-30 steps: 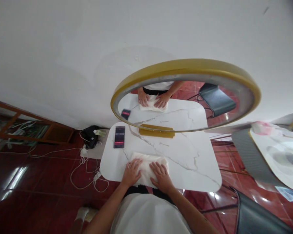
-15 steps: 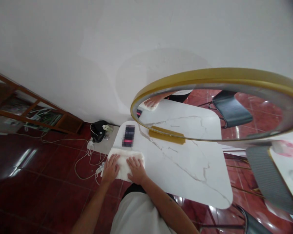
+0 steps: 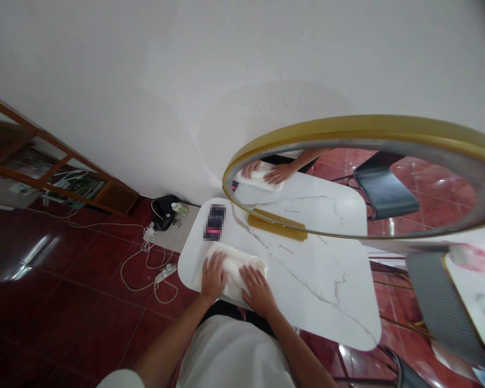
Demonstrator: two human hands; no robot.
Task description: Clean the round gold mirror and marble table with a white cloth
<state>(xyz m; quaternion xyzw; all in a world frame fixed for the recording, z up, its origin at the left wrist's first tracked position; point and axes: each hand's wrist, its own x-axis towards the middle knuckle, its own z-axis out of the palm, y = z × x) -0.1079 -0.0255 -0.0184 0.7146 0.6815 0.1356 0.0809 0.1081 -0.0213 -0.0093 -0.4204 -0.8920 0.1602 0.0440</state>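
A folded white towel (image 3: 233,265) lies on the white marble-patterned table (image 3: 307,285), near its front left part. My left hand (image 3: 214,276) rests flat on the towel's left side with the fingers stretched forward. On the towel's right side lies my right hand (image 3: 258,288), palm down, its fingers slightly spread. Both hands press on the cloth without wrapping round it. Beyond the towel, a dark blurred-out item with a pink band (image 3: 215,222), which I cannot make out, lies on the table.
A round gold-framed mirror (image 3: 359,126) stands over the table's back edge on a gold base (image 3: 277,225). Left on the floor are a black bag (image 3: 163,213), a bottle (image 3: 179,209) and a power strip (image 3: 165,272) with cables. A grey chair (image 3: 444,302) stands at the right.
Both hands have slid to the right across the table with the towel, which has left the table's left edge. The towel now lies at more of a slant.
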